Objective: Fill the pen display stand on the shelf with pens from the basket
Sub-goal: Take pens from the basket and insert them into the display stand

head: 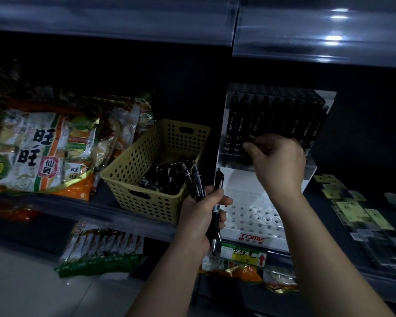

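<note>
Gripping glossy black pens (198, 179), left hand (200, 216) fisted; right hand (278, 161) pinches a pen at the white perforated display stand (249, 216); yellow perforated basket (133, 161) beside.

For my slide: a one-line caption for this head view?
Left hand holds spare pens while right hand reaches the pen stand beside the basket.

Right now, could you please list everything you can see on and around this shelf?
Pen display stand: one, white, shelf right of centre; upper tier full, front holes empty.
Basket: one, yellow, left of stand, holding black pens.
Snack bags: several, white-orange, far left.
Price label: one, green-yellow, shelf edge below stand.
Packets: several, yellowish, far right.
Left hand: grips several black pens.
Right hand: at upper tier.
</note>
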The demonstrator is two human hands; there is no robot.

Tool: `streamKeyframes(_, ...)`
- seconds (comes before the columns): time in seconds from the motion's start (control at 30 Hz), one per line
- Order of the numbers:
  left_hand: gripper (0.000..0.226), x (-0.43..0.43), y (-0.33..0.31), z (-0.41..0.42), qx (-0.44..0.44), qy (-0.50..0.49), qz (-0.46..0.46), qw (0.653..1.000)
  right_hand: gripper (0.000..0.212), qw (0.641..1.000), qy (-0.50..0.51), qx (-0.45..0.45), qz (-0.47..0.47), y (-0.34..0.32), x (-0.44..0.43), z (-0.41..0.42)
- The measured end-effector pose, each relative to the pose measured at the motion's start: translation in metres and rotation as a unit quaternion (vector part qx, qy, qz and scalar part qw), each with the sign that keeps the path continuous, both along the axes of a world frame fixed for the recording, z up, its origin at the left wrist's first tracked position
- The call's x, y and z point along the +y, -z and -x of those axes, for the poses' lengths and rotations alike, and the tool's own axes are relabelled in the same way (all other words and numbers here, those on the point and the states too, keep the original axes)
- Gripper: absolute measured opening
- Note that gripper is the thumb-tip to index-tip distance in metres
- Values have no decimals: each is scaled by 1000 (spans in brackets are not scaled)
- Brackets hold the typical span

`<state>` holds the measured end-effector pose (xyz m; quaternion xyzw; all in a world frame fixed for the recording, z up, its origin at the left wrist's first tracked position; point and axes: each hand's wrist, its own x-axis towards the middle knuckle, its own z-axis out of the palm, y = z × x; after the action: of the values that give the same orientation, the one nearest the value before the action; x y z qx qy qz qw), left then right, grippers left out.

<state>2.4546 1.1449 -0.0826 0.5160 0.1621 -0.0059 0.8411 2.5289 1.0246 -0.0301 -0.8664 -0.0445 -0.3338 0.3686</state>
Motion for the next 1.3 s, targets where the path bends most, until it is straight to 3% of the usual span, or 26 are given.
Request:
streamKeyframes(0.77,4,-4,-2,2,-6,13,0,1000,20,991,-25,91,91,-20,-3,2)
streamKeyframes(1.0,16,-4,-9,4,-75,7,16,997,29,998,-43,44,15,-25,-5,18)
streamKeyframes(1.07,16,-4,-11,5,-105,5,13,994,37,984,-124,131,-4,-31,-5,25)
streamKeyframes(1.17,13,-7,-14,6,-129,13,13,991,35,910,-288,293,-52,-36,-6,34)
streamKeyframes(1.23,15,-9,-15,7,-134,23,9,991,29,881,-337,319,-93,-35,-8,34)
streamKeyframes(1.3,16,-9,-15,8,-128,26,-4,991,23,888,-324,302,-120,-33,-9,32)
